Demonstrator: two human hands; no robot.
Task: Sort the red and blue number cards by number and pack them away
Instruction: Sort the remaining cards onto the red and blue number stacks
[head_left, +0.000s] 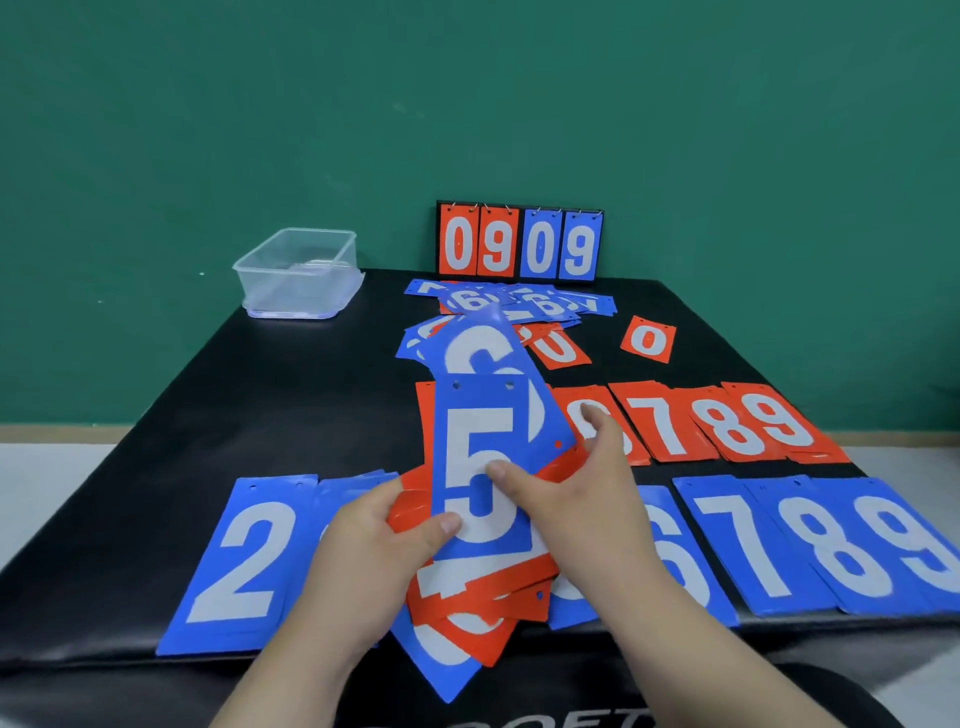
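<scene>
Wall (467, 104): green, fills the 12 o'clock background

Table (234, 405): black top, carries everything below

Blue row (810, 545): near edge, 3 to 9 o'clock. Reads 2 at 8 o'clock, then 6, 7, 8, 9 out to 4 o'clock, cards overlapping (the stretch between 2 and 6 is covered by hands and stack)

Red row (727, 426): just behind the blue row at 2 to 3 o'clock. Reads 7, 8, 9, edges overlapping; one more red card to their left, digit partly hidden by a finger

Stack (483, 582): mixed red and blue cards, fanned, at 6 o'clock, gripped by the left hand (374, 551) with fingers curled under and thumb on top

Board (519, 241): upright at 12 o'clock against the wall, shows 09 red, 09 blue

Tub (298, 275): clear plastic, 10 o'clock corner

Pile (519, 301): loose cards, mostly blue, at 12 o'clock just in front of the board

Blue 5 (478, 467): front card of the stack, upright, both thumbs on its face. Right hand (576, 499) pinches its right edge, index finger stretched over the red row

Red 0 (648, 340): lies alone at 1 o'clock
</scene>
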